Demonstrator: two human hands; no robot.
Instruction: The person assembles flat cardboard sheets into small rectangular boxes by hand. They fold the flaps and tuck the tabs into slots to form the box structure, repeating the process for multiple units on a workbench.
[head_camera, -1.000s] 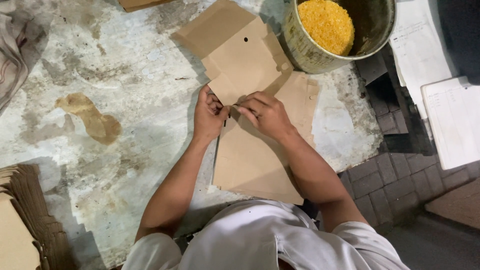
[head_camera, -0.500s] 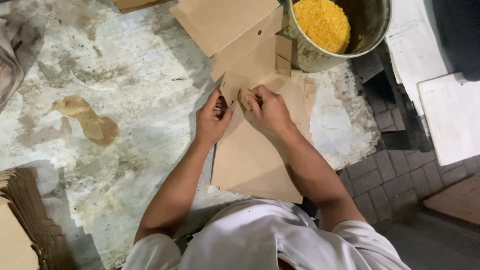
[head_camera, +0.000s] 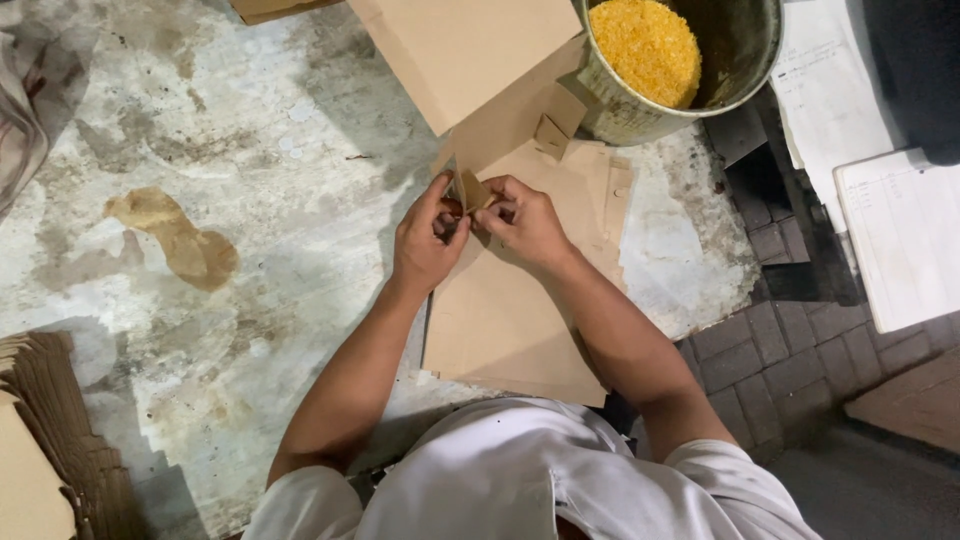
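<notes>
A flat brown cardboard blank is lifted up off the floor, its top panel raised toward the camera. My left hand pinches its lower flap near the fold. My right hand grips the same flap from the other side, fingertips meeting the left hand's. Beneath both hands lies a pile of flat cardboard sheets on the stained concrete floor.
A large metal bucket holding yellow grain stands just beyond the cardboard. A stack of folded cardboard sits at the lower left. White paper sheets lie at the right on brick paving. Cloth is at the far left.
The cardboard blank lay flat; both hands have folded and lifted it, so its top panel now stands raised toward the camera. The hands stay together at the fold.
</notes>
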